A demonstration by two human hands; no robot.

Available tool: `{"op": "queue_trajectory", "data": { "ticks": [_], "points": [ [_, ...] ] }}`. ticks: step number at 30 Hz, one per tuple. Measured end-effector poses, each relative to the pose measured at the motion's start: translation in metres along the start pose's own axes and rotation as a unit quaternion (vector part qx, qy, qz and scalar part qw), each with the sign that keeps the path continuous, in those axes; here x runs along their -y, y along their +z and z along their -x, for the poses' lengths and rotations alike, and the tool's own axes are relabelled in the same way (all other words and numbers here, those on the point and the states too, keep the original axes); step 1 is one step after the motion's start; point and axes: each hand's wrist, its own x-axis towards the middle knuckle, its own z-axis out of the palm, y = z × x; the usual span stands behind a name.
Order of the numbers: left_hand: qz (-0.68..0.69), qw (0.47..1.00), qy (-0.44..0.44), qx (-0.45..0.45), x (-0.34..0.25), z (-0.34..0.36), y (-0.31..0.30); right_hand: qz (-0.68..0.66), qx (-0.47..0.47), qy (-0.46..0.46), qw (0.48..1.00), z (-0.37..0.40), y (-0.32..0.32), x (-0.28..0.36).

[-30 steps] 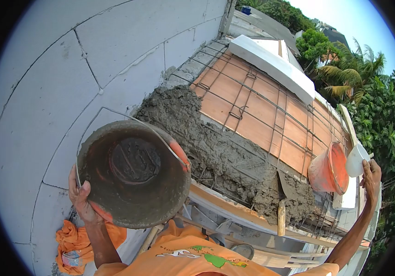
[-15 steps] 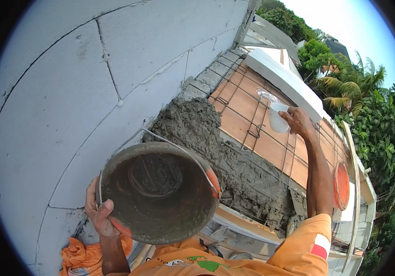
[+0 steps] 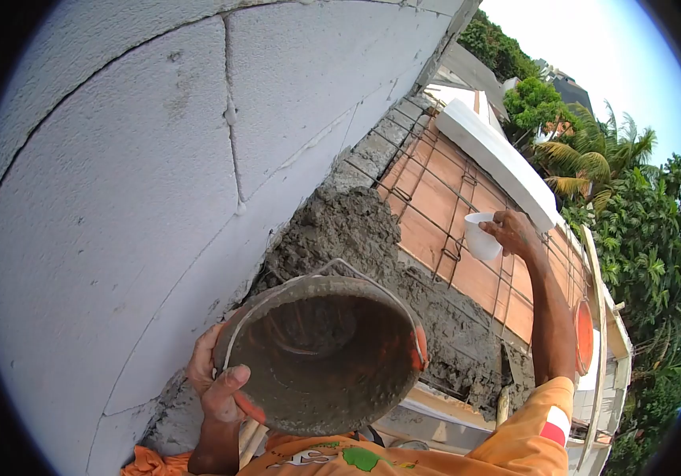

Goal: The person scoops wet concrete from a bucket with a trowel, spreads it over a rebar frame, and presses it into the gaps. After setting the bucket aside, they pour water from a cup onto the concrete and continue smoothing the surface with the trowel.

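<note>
Head view shows the mortar-caked orange plastic bucket tipped with its mouth toward the camera. It holds only a grey film and sits just beside the grey heap of wet concrete. Judging by that, the near end of the orange formwork board is filled, while its far stretch under the steel rebar grid lies bare. Left hand clamps the bucket's rim, thumb inside. Right hand is closed round a small white cup above the bars.
</note>
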Motion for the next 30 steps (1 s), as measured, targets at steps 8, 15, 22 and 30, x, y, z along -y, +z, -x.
{"op": "queue_trajectory", "data": {
  "ticks": [8,15,22,30],
  "points": [
    [-0.028,0.999,-0.025,0.017,0.002,-0.004,-0.009,-0.005,-0.048,-0.049,0.998,-0.144,0.013,0.091],
    [-0.007,0.999,-0.051,0.0,0.001,-0.01,-0.009,-0.077,-0.034,-0.093,0.992,-0.086,0.036,0.119],
    [0.01,0.998,-0.063,0.016,-0.006,-0.014,-0.01,-0.042,-0.008,-0.084,0.996,-0.035,0.003,0.1],
    [0.015,0.999,-0.051,0.002,-0.01,-0.003,-0.003,0.07,-0.01,-0.174,0.982,-0.098,0.036,0.15]
  ]
}}
